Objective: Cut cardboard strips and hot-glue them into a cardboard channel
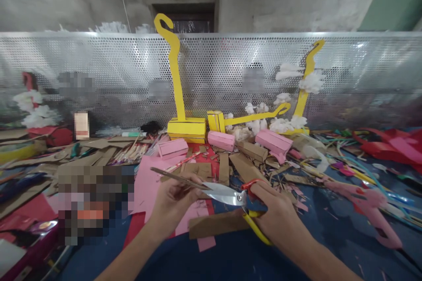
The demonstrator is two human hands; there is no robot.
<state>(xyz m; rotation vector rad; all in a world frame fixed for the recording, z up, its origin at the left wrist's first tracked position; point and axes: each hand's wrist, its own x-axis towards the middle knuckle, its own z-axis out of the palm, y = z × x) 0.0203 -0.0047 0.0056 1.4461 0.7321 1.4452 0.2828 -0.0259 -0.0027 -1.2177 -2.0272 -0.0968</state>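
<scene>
Pinching a brown strip (166,174), the left hand (176,198) is pointing its long axis down and rightward toward the scissors (227,196) the right hand (276,207) is gripping.

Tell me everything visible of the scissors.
The scissors have shiny, metal-looking blades, a round pivot, and a red handle and yellow handle, probably plastic. The right hand holds them above the blue table, handles spread apart, blades pointing toward the left hand. Their tips appear to meet its brown strip; whether they straddle it is unclear.
</scene>
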